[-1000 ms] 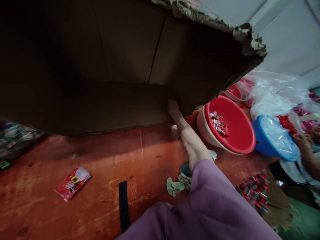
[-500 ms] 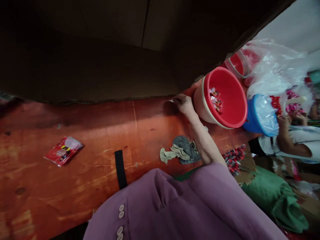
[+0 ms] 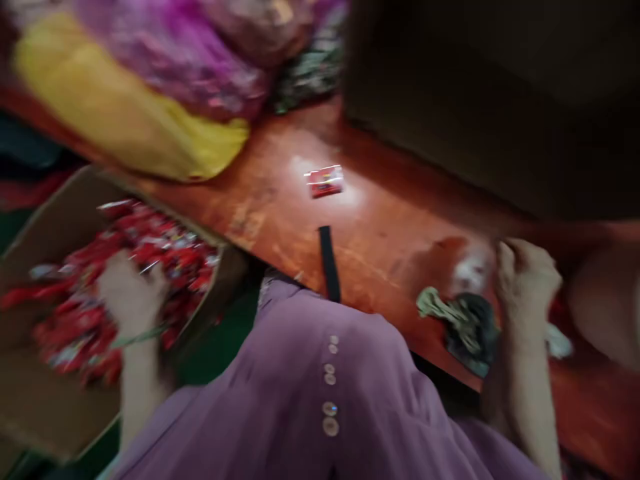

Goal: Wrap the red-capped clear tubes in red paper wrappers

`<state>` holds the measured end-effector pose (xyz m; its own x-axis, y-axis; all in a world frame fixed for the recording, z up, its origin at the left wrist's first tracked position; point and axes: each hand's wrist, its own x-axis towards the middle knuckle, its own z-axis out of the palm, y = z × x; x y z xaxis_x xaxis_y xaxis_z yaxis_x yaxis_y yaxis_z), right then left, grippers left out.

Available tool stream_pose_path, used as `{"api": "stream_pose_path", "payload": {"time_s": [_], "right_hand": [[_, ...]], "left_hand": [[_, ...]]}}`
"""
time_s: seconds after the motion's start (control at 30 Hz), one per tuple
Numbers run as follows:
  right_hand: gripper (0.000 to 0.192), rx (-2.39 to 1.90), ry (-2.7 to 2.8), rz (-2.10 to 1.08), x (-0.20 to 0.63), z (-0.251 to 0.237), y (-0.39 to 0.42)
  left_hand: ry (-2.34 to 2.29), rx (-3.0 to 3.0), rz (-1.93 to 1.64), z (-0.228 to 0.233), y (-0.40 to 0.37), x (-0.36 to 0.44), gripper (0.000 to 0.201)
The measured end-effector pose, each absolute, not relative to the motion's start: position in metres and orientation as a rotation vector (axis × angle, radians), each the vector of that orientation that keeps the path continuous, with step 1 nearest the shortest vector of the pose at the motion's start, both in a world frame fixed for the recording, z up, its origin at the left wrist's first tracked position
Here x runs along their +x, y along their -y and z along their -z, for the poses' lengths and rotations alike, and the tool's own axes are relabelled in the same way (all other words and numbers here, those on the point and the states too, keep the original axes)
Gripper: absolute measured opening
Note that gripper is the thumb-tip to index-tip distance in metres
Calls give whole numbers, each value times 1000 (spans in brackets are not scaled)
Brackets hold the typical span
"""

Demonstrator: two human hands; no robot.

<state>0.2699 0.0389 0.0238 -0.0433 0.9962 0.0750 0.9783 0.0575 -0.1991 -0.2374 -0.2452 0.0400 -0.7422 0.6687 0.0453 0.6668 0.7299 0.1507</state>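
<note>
One pkt, long axis sideways, flat

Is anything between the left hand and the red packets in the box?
Nothing visible. The left hand is already down in the cardboard box, lying on the red packets. Blur hides whether it grips any. The right hand rests on the table.

Place: small packing workshop | Evidence: worn red wooden table; cardboard box heaped with red sachets; single sachet on the tabletop; stuffed yellow bag and purple bag; large carton
</note>
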Motion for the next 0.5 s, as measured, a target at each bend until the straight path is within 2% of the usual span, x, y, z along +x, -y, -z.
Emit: {"api": "stream_pose_path", "payload": {"time_s": [0.1,0.17,0.3,0.5], "right_hand": [[56,-1562,2287,-137,223,-4,-1],[60,-1409,2339,-201,189,12,25],[63,-1486,2354,-277,144,38,50],[67,-1507,2443,-240,135,46,44]], "left_hand": [[-2940,1092,-135,-16,269,-245,51],[-2860,1148,-104,4,263,-250,58],[-2700,1150,27,24,264,-265,61],[-2820,863,66,19,331,-292,54]]}}
